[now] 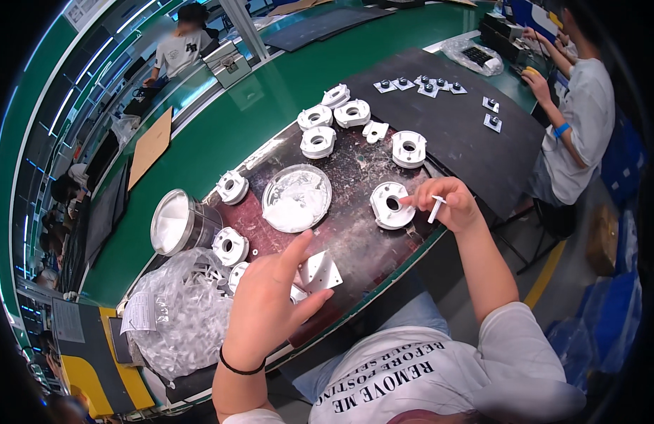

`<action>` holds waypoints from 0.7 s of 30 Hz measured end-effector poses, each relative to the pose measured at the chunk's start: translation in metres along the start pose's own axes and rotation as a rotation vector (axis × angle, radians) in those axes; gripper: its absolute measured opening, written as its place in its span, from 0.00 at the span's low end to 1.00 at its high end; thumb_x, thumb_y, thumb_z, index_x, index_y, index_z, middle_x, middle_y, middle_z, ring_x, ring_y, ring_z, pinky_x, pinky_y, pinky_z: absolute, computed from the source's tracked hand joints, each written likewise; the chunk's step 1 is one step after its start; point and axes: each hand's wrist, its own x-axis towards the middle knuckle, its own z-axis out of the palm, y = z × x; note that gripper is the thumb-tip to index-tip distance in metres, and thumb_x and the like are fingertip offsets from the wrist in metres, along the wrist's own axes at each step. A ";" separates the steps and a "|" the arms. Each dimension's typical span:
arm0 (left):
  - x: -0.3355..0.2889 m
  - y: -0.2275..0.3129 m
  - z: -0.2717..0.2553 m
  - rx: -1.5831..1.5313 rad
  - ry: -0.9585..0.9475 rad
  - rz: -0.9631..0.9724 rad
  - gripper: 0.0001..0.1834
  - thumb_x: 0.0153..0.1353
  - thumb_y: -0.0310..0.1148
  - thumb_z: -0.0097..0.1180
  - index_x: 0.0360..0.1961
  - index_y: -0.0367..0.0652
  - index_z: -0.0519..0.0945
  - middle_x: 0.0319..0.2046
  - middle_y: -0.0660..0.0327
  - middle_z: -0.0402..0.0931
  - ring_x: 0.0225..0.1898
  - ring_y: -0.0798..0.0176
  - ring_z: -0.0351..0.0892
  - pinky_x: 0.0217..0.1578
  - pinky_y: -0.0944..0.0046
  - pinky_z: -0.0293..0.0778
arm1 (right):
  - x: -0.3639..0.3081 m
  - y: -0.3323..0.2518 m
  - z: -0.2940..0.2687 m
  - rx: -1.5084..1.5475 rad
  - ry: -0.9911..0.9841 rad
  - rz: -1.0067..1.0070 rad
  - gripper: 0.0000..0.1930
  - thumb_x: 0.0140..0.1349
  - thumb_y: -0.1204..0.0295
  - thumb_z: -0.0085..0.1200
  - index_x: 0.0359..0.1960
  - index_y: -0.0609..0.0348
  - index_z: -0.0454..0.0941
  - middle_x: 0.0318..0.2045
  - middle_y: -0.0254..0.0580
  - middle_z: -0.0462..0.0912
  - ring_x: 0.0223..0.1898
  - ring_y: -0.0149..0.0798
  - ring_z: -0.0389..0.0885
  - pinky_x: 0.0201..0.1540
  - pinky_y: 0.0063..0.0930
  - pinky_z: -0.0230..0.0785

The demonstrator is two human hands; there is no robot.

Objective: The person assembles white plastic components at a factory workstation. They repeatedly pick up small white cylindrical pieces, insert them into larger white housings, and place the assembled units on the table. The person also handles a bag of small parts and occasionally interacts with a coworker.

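Observation:
My right hand (pixel 450 201) grips a small white T-shaped plastic pin (pixel 435 210) between its fingers. Its index fingertip reaches the edge of a white round housing (pixel 383 212) with a dark centre hole; whether it touches is hard to tell. My left hand (pixel 274 290) has thumb and index finger spread wide, with nothing between them. Just beyond that gap lies a white square plate (pixel 322 273) with small holes. Partly behind the left hand are further white parts. A round dish (pixel 325 185) smeared with white paste sits between the hands, farther back.
Several more white housings (pixel 317 143) stand at the back of the stained board. A metal tin (pixel 199 225) of white paste and a clear bag (pixel 178 318) of white plastic parts are at left. Small parts lie on a black mat (pixel 468 148). A co-worker (pixel 578 120) sits at right.

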 end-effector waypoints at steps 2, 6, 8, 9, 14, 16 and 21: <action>0.011 0.003 0.000 0.011 -0.021 0.046 0.39 0.43 0.33 0.67 0.59 0.42 0.65 0.31 0.54 0.77 0.32 0.50 0.75 0.36 0.56 0.69 | -0.003 0.001 -0.004 0.017 0.021 -0.063 0.18 0.49 0.60 0.61 0.31 0.66 0.80 0.30 0.45 0.79 0.34 0.38 0.78 0.59 0.53 0.62; 0.044 0.004 0.007 0.040 -0.101 0.052 0.41 0.43 0.35 0.69 0.59 0.42 0.64 0.39 0.53 0.79 0.39 0.49 0.77 0.41 0.57 0.71 | -0.004 -0.002 -0.006 0.026 0.093 -0.117 0.19 0.49 0.59 0.61 0.31 0.65 0.80 0.30 0.44 0.79 0.34 0.36 0.78 0.61 0.52 0.58; 0.064 0.006 0.020 0.061 -0.111 0.011 0.39 0.44 0.35 0.68 0.59 0.42 0.65 0.38 0.52 0.79 0.38 0.48 0.77 0.40 0.56 0.72 | -0.005 -0.001 -0.007 0.035 0.121 -0.133 0.19 0.48 0.59 0.61 0.31 0.66 0.80 0.30 0.44 0.79 0.35 0.36 0.78 0.62 0.52 0.57; 0.074 0.008 0.028 0.072 -0.116 -0.009 0.39 0.45 0.36 0.67 0.59 0.42 0.65 0.37 0.52 0.79 0.37 0.48 0.77 0.39 0.55 0.72 | -0.007 0.001 -0.009 0.039 0.129 -0.138 0.19 0.49 0.59 0.61 0.31 0.66 0.80 0.31 0.44 0.79 0.35 0.36 0.78 0.62 0.51 0.57; 0.102 0.011 0.061 0.121 -0.111 0.051 0.37 0.46 0.35 0.66 0.57 0.38 0.64 0.32 0.50 0.79 0.34 0.48 0.77 0.37 0.55 0.72 | -0.010 -0.001 -0.006 -0.011 0.133 -0.138 0.17 0.49 0.63 0.60 0.32 0.67 0.80 0.31 0.47 0.79 0.38 0.38 0.77 0.63 0.46 0.57; 0.108 0.013 0.067 0.116 -0.125 0.047 0.37 0.46 0.35 0.65 0.58 0.38 0.64 0.32 0.50 0.79 0.34 0.48 0.76 0.37 0.55 0.71 | -0.010 -0.001 -0.006 -0.030 0.121 -0.136 0.17 0.49 0.63 0.60 0.32 0.67 0.80 0.31 0.47 0.79 0.38 0.38 0.77 0.63 0.46 0.57; 0.116 0.017 0.075 0.126 -0.185 0.022 0.38 0.47 0.35 0.65 0.58 0.38 0.64 0.32 0.50 0.79 0.34 0.49 0.77 0.37 0.55 0.71 | -0.012 -0.002 -0.008 -0.029 0.105 -0.108 0.18 0.48 0.62 0.62 0.32 0.66 0.81 0.32 0.45 0.80 0.39 0.38 0.78 0.63 0.47 0.57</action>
